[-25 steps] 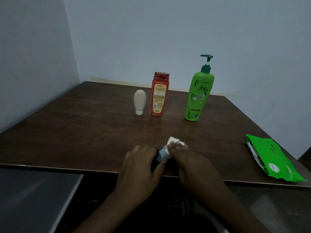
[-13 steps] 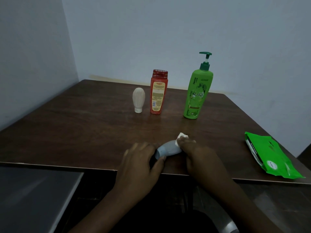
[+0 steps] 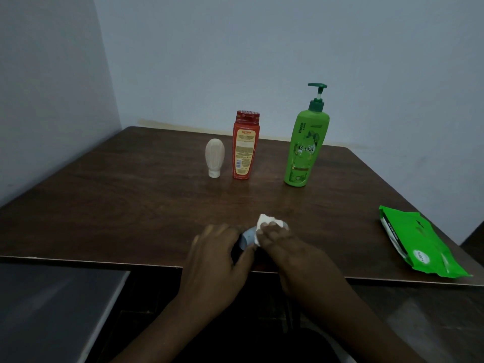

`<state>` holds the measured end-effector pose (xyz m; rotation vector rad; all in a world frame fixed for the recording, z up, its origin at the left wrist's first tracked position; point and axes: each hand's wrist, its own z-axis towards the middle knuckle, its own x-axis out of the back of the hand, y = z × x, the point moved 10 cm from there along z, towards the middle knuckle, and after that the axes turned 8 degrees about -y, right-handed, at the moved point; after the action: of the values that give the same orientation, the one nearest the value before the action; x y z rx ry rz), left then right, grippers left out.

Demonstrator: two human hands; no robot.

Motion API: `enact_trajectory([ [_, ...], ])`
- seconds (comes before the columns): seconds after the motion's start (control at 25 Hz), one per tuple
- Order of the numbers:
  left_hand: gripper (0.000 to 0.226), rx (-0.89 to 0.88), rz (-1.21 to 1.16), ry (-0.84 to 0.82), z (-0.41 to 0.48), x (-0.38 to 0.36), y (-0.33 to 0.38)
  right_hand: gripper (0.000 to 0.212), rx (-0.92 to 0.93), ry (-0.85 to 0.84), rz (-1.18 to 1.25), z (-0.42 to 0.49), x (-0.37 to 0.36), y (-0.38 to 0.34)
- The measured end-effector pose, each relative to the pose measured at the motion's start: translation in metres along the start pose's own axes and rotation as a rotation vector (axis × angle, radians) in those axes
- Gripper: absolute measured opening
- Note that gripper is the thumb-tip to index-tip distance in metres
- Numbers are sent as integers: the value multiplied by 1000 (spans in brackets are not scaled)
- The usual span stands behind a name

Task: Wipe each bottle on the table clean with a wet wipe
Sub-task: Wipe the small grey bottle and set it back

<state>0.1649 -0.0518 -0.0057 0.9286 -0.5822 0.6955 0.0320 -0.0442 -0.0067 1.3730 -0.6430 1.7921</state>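
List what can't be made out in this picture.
Head view only.
Small grey-blue bottle: near end hidden under the left hand, far end under the right hand and white wet wipe.
Red flat plastic bottle: label print too small to read.
Green foil wipes pack: flap state lost in dim light.

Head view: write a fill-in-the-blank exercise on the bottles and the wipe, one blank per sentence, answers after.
The right hand presses a white ____ onto the small grey bottle, which the left hand grips.
The pump bottle is ____ in colour.
The cream bottle stands upside down on its ____.
The wipe pack lies near the ____ edge of the table.
Missing words: wipe, green, cap, right.
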Motion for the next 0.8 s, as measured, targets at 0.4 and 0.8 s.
enact_trajectory([
  [0.4,30,42,-173,70,0,7,-2,56,-72,86,171,6,16,29],
  [0.8,34,49,-174,51,2,7,-5,55,-98,102,163,1,14,28],
])
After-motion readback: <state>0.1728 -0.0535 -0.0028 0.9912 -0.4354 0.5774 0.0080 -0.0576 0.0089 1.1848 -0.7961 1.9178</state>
